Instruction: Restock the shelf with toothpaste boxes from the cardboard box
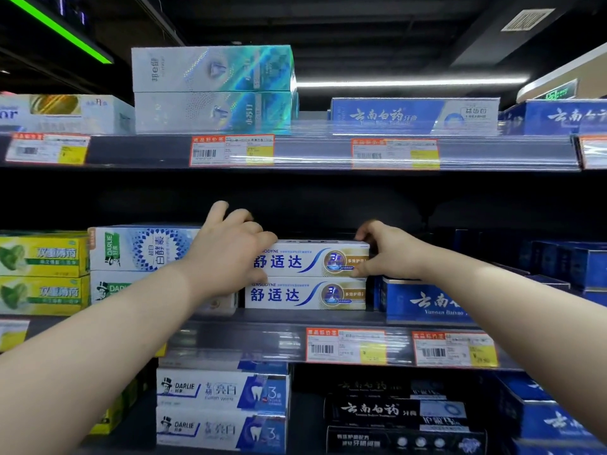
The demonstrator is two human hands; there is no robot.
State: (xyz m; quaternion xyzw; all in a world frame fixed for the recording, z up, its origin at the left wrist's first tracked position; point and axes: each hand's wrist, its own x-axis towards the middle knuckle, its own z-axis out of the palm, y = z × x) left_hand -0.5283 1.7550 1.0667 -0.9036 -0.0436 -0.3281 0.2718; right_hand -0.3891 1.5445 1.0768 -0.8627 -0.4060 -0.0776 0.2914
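Top toothpaste box (pixel 305 257) stacked flat on lower toothpaste box (pixel 305 295); both white, fronts outward.
Top one spans from left hand (pixel 230 254) to right hand (pixel 387 254), each gripping an end; lower one sits just below both hands, on shelf (pixel 249 343).

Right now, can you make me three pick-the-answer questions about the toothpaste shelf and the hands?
1. Where does the top Sensodyne box sit? A) on the floor B) on a matching box C) on the highest shelf
2. What colour are the boxes far left on the middle shelf? A) red B) black C) yellow
3. What are the hands doing? A) both hold the top box B) both hang empty C) one peels a price tag

Answers: 1 B, the lower Sensodyne box lies right beneath it. 2 C, the yellow boxes are stacked there. 3 A, the left hand and right hand clasp its two ends.
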